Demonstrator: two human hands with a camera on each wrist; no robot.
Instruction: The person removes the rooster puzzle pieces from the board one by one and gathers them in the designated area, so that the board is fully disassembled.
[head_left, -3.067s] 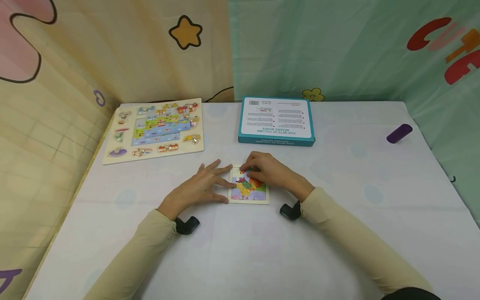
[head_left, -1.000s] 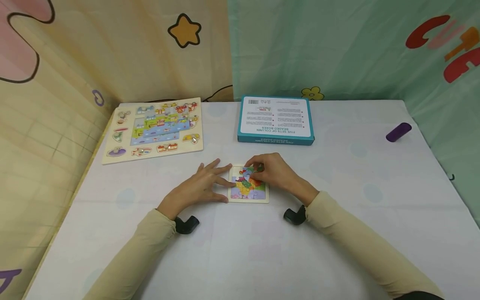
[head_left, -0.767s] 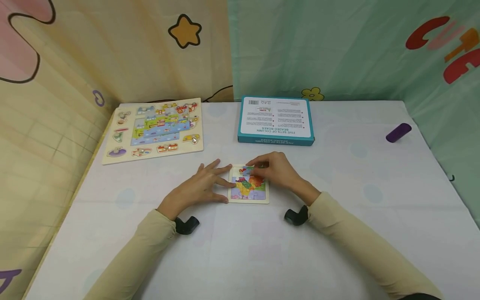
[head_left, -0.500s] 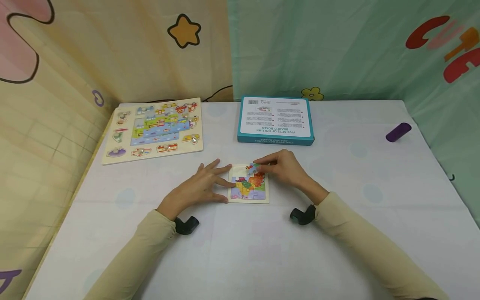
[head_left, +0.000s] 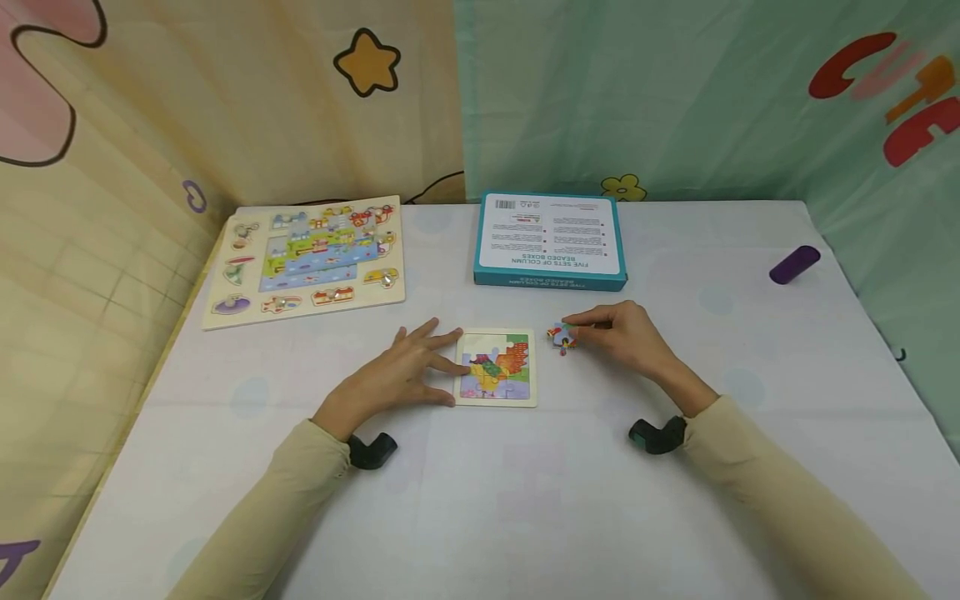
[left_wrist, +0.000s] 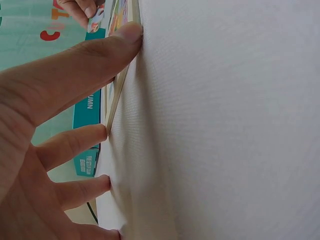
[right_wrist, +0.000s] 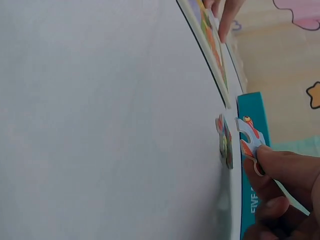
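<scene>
A small square jigsaw puzzle (head_left: 516,389) in a pale wooden frame lies mid-table, showing a yellow and orange bird. Bare backing shows at its upper left. My left hand (head_left: 400,372) has its fingers spread along the frame's left edge; in the left wrist view the thumb (left_wrist: 131,34) presses the frame's near corner. Right of the puzzle, my right hand (head_left: 618,333) pinches a light-blue jigsaw piece (right_wrist: 252,136) with red details between thumb and fingers. Just beside and below it, more colourful puzzle piece material (right_wrist: 224,141) rests on the white tabletop.
Behind the puzzle lies a teal box (head_left: 551,242) with a white printed label. A large wooden peg puzzle board (head_left: 247,317) with loose picture sheets on it is at the back left. A purple cylinder (head_left: 795,265) lies at the back right.
My right hand has lifted the blue jigsaw piece out of the puzzle's upper part and carried it right, past the frame, baring the backing. My left hand has stayed at the frame.
</scene>
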